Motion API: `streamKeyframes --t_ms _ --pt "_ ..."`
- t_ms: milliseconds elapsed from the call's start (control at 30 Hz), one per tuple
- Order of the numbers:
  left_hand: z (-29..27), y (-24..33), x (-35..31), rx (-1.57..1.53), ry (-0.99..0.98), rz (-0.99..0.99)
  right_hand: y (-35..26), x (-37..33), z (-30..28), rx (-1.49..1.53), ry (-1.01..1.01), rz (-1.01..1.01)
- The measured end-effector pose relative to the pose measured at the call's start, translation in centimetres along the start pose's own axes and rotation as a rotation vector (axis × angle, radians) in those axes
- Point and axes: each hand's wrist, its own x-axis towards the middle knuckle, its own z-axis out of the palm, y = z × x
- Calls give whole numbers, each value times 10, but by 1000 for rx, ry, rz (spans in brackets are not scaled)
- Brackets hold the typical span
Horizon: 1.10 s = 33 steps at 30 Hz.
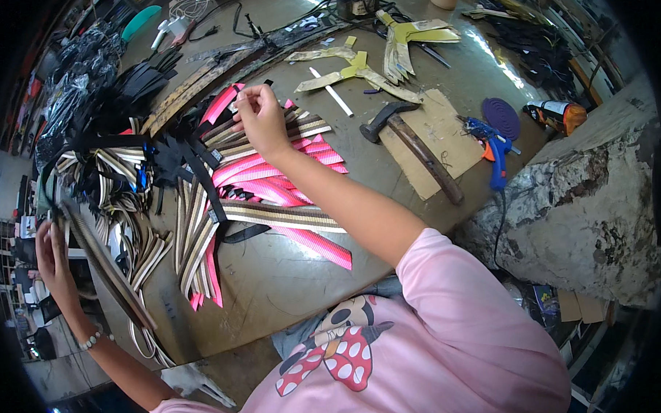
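My left hand [52, 254] is raised at the far left, its fingers bent at the upper end of a brown-and-cream striped webbing strap [108, 269], blurred and hanging slantwise beside the table edge. Over the heap in the middle, my right hand [263, 123] has thumb and fingertips pinched together; what lies between them is too small to make out. Just beyond these fingertips is the end of a pink strap [222, 104] with black pieces. Below lie pink webbing straps [314, 245] and striped straps [280, 214], with a black strap [207, 183] across them.
A hammer [423, 154] rests on a cardboard piece [433, 119] at right, near a blue glue gun [497, 153] and a purple coiled disc [501, 118]. Yellowish branching pieces [358, 66] lie farther back. More striped straps [139, 253] hang over the left edge.
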Motion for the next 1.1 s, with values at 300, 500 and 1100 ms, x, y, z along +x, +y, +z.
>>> streamKeyframes --t_ms 300,500,1100 --pt "28 -157 -134 631 11 -249 13 3 -2 -186 37 -46" --pt "130 1 -87 359 278 207 1 4 9 -284 88 -150" --pt "220 98 -117 187 -303 181 -75 -4 33 -10 -226 8"
